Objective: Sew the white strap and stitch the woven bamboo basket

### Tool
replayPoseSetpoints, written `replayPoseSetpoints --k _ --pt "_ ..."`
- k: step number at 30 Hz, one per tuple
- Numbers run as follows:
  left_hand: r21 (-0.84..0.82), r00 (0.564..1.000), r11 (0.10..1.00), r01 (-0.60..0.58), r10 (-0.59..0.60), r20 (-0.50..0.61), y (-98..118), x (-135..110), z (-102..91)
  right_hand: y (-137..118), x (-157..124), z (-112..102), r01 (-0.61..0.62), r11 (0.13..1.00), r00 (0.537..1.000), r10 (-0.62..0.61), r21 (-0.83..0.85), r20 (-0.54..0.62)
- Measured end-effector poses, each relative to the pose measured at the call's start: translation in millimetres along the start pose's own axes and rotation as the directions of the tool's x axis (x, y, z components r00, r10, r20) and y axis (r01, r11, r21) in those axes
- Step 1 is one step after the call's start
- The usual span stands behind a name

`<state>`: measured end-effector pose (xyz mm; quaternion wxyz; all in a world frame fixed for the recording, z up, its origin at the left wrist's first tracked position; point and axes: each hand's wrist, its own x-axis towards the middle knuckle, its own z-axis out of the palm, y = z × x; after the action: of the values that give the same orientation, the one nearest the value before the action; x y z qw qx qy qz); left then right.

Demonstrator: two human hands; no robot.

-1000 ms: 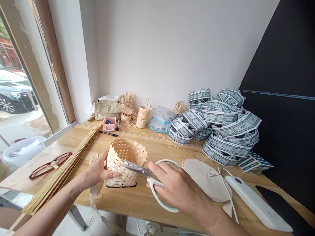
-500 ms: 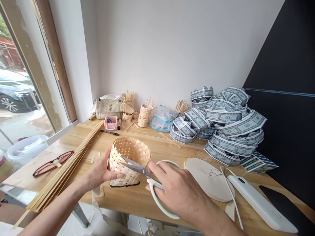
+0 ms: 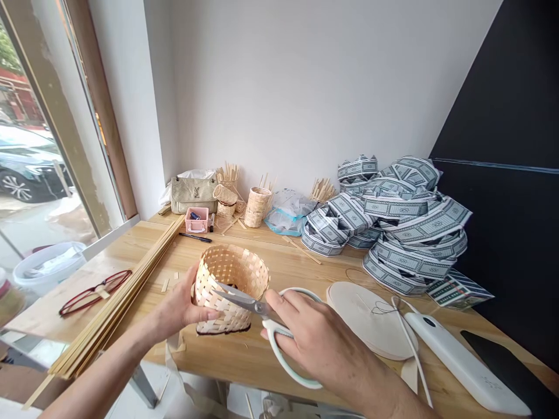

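Your left hand (image 3: 183, 306) grips the woven splint basket (image 3: 239, 271) at its left side, thumb laid along the near wall; the other fingers are mostly hidden, their spread can't be told; your right hand (image 3: 312, 331) curls round the handles of the scissors (image 3: 258, 307), blades barely parted before that wall; basket between your hands, over the wooden table (image 3: 301, 279); walls appear woven up to the rim; no rim band shows; anything left unfinished can't be told.
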<state>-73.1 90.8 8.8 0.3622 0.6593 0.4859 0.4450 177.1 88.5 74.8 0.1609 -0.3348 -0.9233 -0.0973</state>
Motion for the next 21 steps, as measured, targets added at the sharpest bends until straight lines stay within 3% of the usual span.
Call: replayPoseSetpoints --k 6,15,21 --pt "-0.047 0.999 0.998 0.032 -0.03 0.041 -4.8 -0.5 0.4 0.9 0.0 1.0 0.005 1.0 1.0 -0.005 0.005 -0.003" --pt "0.007 0.985 1.0 0.012 -0.01 -0.172 -5.6 -2.8 -2.1 -1.8 -1.6 -1.4 -0.12 0.993 0.991 0.12 0.013 -0.053" --pt "0.017 0.984 1.0 -0.005 0.008 -0.181 -12.6 -4.2 0.0 -2.1 0.6 5.8 -0.094 0.995 0.993 0.092 -0.03 -0.071"
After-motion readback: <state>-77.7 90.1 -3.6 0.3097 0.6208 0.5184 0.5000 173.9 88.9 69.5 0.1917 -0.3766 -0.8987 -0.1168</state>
